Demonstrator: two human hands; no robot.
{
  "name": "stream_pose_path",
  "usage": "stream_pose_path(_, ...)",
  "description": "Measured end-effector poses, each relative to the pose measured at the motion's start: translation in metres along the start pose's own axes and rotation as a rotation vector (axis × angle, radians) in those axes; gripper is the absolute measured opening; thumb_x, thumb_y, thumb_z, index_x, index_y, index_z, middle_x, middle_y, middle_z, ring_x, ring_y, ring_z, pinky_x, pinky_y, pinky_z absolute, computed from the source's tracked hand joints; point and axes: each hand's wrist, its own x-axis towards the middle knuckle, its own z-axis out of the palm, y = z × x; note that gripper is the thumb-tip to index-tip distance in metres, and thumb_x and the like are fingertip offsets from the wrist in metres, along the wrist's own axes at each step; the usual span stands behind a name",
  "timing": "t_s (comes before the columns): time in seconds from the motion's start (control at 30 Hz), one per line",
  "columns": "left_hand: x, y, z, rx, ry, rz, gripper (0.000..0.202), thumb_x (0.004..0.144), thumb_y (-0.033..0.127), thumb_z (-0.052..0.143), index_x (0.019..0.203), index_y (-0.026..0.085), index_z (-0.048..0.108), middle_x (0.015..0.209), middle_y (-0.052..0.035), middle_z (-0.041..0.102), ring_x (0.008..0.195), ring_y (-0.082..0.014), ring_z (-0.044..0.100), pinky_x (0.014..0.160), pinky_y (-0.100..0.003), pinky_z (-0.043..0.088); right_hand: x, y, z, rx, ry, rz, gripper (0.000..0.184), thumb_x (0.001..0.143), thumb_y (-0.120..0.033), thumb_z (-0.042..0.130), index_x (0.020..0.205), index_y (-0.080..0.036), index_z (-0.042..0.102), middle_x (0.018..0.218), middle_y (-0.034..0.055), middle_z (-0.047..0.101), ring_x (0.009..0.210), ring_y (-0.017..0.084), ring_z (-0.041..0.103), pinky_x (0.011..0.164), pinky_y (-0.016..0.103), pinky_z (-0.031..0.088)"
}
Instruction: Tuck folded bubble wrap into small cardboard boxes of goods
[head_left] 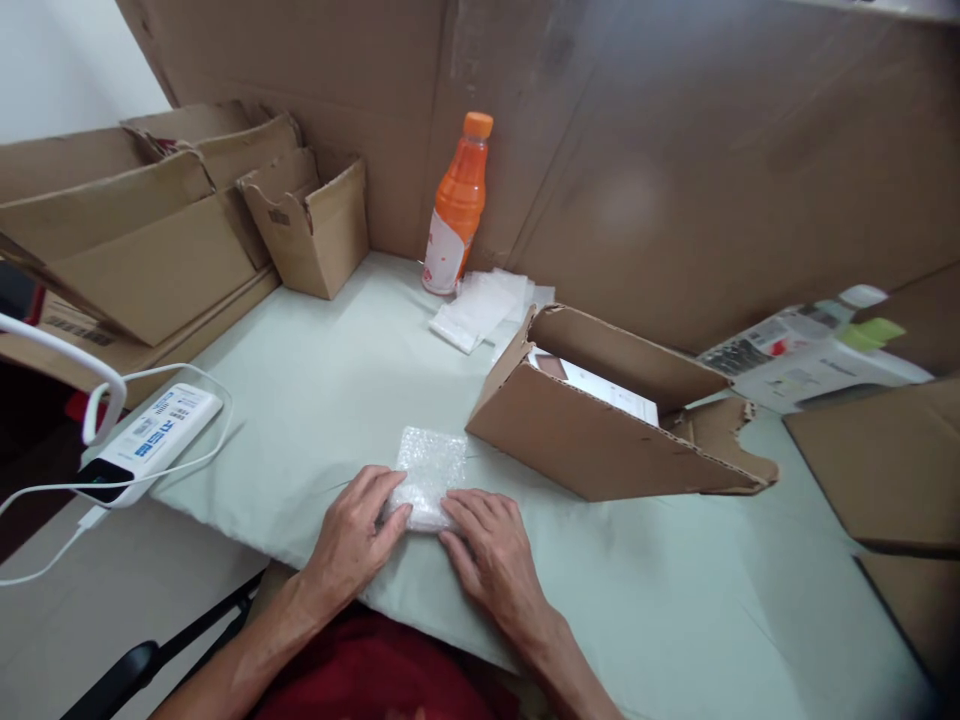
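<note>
A bubble wrap pouch lies near the front edge of the pale green table, between my two hands. My left hand grips its left side, with fingers on top and thumb at the near corner. On the opposite side, my right hand has its fingers curled over the right edge, the thumb by the near corner. What is inside the pouch, if anything, cannot be made out. Just beyond my right hand stands an open cardboard box with a white box inside it.
An orange bottle stands at the back beside flat plastic bags. Cardboard bins line the left. A white power bank with a cable rests at the left edge. White bottles are at the back right.
</note>
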Motion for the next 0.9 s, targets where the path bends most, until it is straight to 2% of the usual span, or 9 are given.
stream_pose_path(0.17, -0.018, 0.003, -0.008, -0.192, 0.011, -0.279, 0.046, 0.091, 0.034, 0.059, 0.134, 0.019, 0.052, 0.108, -0.009, 0.066, 0.086, -0.0192, 0.064, 0.077, -0.033, 0.055, -0.007, 0.003, -0.003, 0.209, 0.017, 0.154, 0.02, 0.097, -0.024, 0.058, 0.115, -0.021, 0.066, 0.099, 0.0063, 0.076, 0.09, 0.022, 0.068, 0.081, 0.037, 0.052)
stream_pose_path(0.23, -0.024, 0.004, -0.005, -0.35, -0.003, -0.386, 0.059, 0.09, 0.034, 0.062, 0.143, 0.018, 0.042, 0.113, -0.0107, 0.066, 0.094, -0.0209, 0.066, 0.084, -0.036, 0.055, -0.008, 0.001, -0.003, 0.283, 0.002, 0.259, 0.021, 0.097, -0.027, 0.058, 0.115, -0.021, 0.068, 0.1, 0.0063, 0.076, 0.091, 0.022, 0.069, 0.081, 0.035, 0.053)
stream_pose_path(0.33, -0.027, 0.006, 0.005, -0.611, 0.011, -0.476, 0.074, 0.088, 0.034, 0.065, 0.151, 0.02, 0.028, 0.131, -0.0155, 0.058, 0.114, -0.0246, 0.063, 0.095, -0.039, 0.053, -0.007, -0.005, -0.001, 0.387, -0.026, 0.382, 0.023, 0.097, -0.029, 0.056, 0.114, -0.021, 0.07, 0.103, 0.0061, 0.076, 0.093, 0.021, 0.07, 0.083, 0.032, 0.055)
stream_pose_path(0.47, -0.025, 0.011, 0.013, -0.861, 0.125, -0.543, 0.078, 0.086, 0.037, 0.069, 0.151, 0.023, 0.028, 0.151, -0.0174, 0.042, 0.13, -0.0287, 0.055, 0.103, -0.04, 0.05, -0.007, -0.012, 0.005, 0.469, -0.033, 0.438, 0.025, 0.096, -0.031, 0.056, 0.113, -0.021, 0.071, 0.106, 0.0057, 0.077, 0.096, 0.021, 0.071, 0.086, 0.031, 0.054)
stream_pose_path(0.6, -0.026, 0.012, 0.017, -0.936, 0.165, -0.599, 0.088, 0.082, 0.04, 0.072, 0.154, 0.024, 0.025, 0.152, -0.0183, 0.041, 0.133, -0.0326, 0.053, 0.104, -0.042, 0.051, -0.008, -0.014, 0.008, 0.503, -0.045, 0.495, 0.027, 0.094, -0.034, 0.057, 0.112, -0.02, 0.072, 0.104, 0.0062, 0.077, 0.093, 0.021, 0.071, 0.084, 0.03, 0.055)
stream_pose_path(0.73, -0.028, 0.015, 0.02, -0.899, 0.118, -0.549, 0.095, 0.083, 0.041, 0.069, 0.158, 0.02, 0.015, 0.151, -0.0195, 0.045, 0.135, -0.0323, 0.052, 0.107, -0.04, 0.049, -0.006, -0.018, 0.007, 0.573, -0.079, 0.473, 0.026, 0.095, -0.033, 0.055, 0.111, -0.02, 0.071, 0.099, 0.0045, 0.077, 0.086, 0.019, 0.07, 0.077, 0.026, 0.054)
stream_pose_path(0.9, -0.02, 0.021, 0.009, -0.799, -0.014, -0.488, 0.092, 0.086, 0.036, 0.062, 0.157, 0.012, 0.009, 0.134, -0.0196, 0.061, 0.12, -0.0264, 0.064, 0.105, -0.04, 0.051, 0.0, -0.028, 0.0, 0.686, -0.165, 0.399, 0.025, 0.098, -0.032, 0.05, 0.109, -0.022, 0.071, 0.096, 0.0032, 0.076, 0.084, 0.018, 0.069, 0.075, 0.026, 0.053)
